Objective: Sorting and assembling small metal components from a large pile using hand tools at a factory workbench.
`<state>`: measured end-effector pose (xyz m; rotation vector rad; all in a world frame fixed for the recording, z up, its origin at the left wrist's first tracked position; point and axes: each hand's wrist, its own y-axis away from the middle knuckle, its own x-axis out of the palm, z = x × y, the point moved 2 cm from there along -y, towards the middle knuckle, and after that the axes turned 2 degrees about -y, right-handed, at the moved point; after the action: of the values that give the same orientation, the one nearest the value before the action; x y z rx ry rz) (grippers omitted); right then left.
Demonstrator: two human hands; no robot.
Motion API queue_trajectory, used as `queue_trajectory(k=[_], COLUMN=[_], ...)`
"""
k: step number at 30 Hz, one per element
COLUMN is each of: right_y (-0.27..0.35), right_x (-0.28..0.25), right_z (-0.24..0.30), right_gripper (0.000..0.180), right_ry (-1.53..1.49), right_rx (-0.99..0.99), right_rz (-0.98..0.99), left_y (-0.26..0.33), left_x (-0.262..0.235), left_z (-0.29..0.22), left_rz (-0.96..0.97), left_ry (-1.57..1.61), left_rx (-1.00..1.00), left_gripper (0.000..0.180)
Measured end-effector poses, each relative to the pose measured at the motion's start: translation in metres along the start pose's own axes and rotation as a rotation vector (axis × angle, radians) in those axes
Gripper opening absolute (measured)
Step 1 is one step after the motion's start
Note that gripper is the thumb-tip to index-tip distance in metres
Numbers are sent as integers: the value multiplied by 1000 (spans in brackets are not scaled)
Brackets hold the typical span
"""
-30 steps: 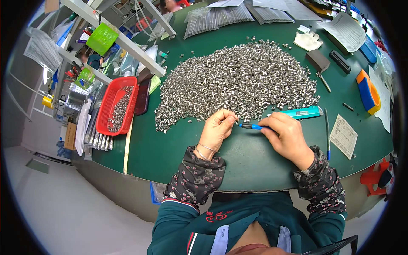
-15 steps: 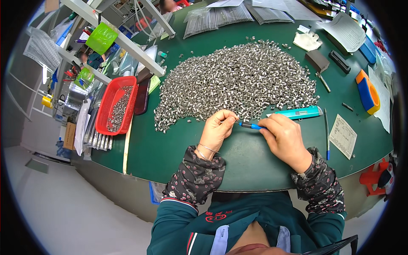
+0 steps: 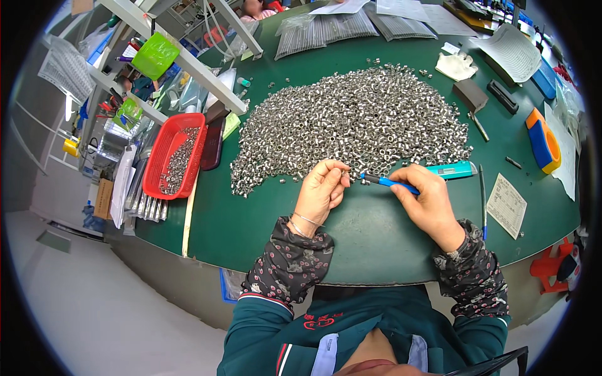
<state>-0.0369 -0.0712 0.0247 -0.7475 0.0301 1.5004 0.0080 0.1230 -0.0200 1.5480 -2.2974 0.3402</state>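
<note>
My left hand [image 3: 323, 191] is closed in a pinch just in front of the heap. At its fingertips is a small metal ring [image 3: 345, 171], mostly covered by the fingers. In my right hand [image 3: 426, 197] is a slim blue pen-shaped tool [image 3: 390, 182] with a dark band, its tip pointing left toward the pinched ring. A small gap lies between the tool's tip and my left fingertips. Behind both hands spreads a wide heap of short silvery metal rings [image 3: 351, 116] on the green tabletop [image 3: 370, 244].
To the left stands a red plastic basket [image 3: 150, 178] holding more rings. Right of the heap lie a teal box cutter [image 3: 454, 170], a pen [image 3: 483, 207], a paper slip [image 3: 506, 205], a blue-and-orange tape dispenser [image 3: 543, 143] and a white glove [image 3: 456, 66]. Bundled clear tubes [image 3: 301, 39] lie at the back.
The blue tool has drawn back to the right, away from my left fingertips. My right hand moved slightly right with it, and my left fingers have shifted around the ring.
</note>
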Motion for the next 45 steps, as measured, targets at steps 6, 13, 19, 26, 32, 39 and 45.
queue_trajectory(k=[6,13,19,26,32,39,45], right_y=[0,1,2,1,2,2,2], right_x=[2,2,3,2,3,4,3], right_z=[-1,1,2,4,7,8,8], right_gripper=[11,12,13,15,17,18,18], right_ry=[47,129,155,179,281,314,332], right_rx=[-48,-136,-154,-198,-295,-363,-398], right_rz=[-10,-31,-22,-45,-66,-70,-62], left_y=[0,-1,-1,-1,-1,-1,-1], left_x=[0,-4,-1,-3,-3,-2,-3], left_z=[-1,1,1,4,4,5,5], left_rz=[-58,-35,-15,12,-22,-11,-40], left_ry=[11,34,61,62,9,-62,-150], left_rx=[-47,-36,-78,-69,-62,-48,-42], left_gripper=[15,13,11,11,11,12,13])
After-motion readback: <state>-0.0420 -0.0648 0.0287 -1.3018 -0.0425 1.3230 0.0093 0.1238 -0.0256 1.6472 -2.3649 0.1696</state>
